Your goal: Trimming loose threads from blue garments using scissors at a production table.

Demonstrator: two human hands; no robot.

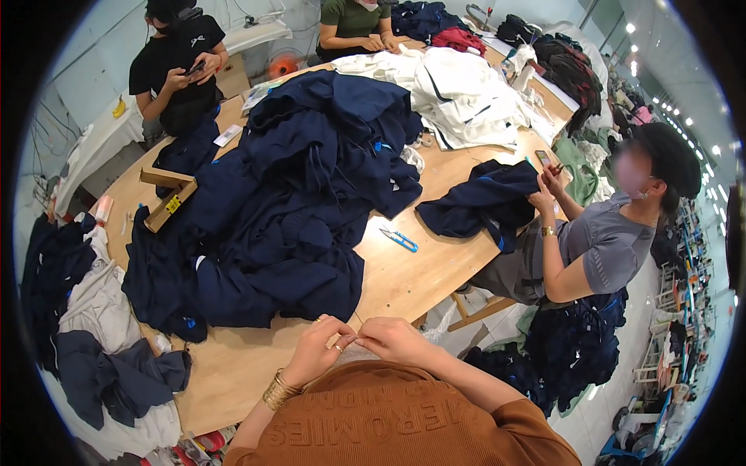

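Observation:
Close in front of my body, at the table's near edge, my left hand point(317, 349) and my right hand point(396, 342) meet with their fingertips pinched together. Whatever is between the fingers, if anything, is too small or hidden to make out. Rings and gold bangles show on the left hand and wrist. Just beyond my hands lies a large heap of navy blue garments point(287, 210). Blue-handled thread snips point(400, 239) rest on the wooden table point(388, 283), apart from both hands.
An open cardboard box point(167, 203) sits on the heap's left side. White garments point(466, 97) are piled at the far side. At right a person point(598, 241) handles a navy garment point(486, 198); two other people are at the back. More clothes point(109, 311) hang at left.

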